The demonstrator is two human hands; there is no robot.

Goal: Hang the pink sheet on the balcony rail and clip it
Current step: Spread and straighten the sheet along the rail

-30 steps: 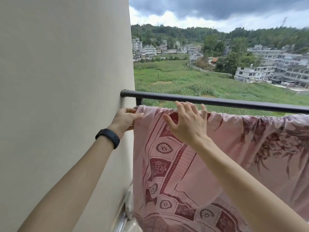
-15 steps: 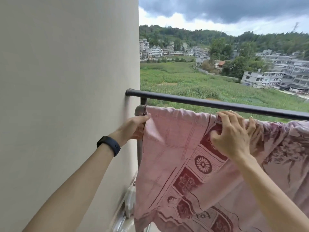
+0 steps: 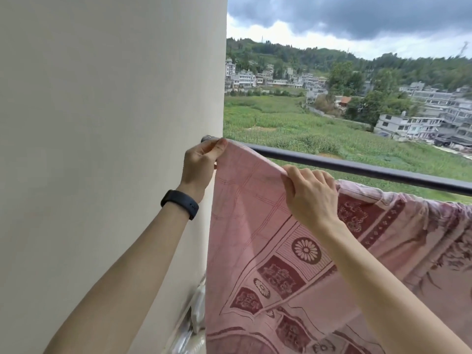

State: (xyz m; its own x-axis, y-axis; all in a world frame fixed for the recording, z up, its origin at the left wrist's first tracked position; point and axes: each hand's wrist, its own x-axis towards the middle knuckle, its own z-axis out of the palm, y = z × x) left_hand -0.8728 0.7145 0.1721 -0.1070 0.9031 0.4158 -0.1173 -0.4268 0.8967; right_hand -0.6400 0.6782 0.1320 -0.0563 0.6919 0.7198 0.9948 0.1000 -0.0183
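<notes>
The pink sheet point(image 3: 255, 213), printed with dark red flower and border patterns, hangs in front of me. Its right part lies draped over a lower bar. My left hand point(image 3: 200, 164), with a black band on the wrist, pinches the sheet's top left corner up at the dark balcony rail point(image 3: 357, 168), right beside the wall. My right hand point(image 3: 310, 195) grips the sheet's top edge a little to the right and lower, just below the rail. No clip is in view.
A cream wall point(image 3: 102, 149) fills the left side and meets the rail's left end. Beyond the rail lie a green field, houses and wooded hills under dark clouds. A pale plastic-wrapped object point(image 3: 198, 310) sits low at the foot of the wall.
Both hands have lifted the sheet's left edge from the lower bar up to the top rail. My right hand closed on the top edge and my left hand rose with the corner.
</notes>
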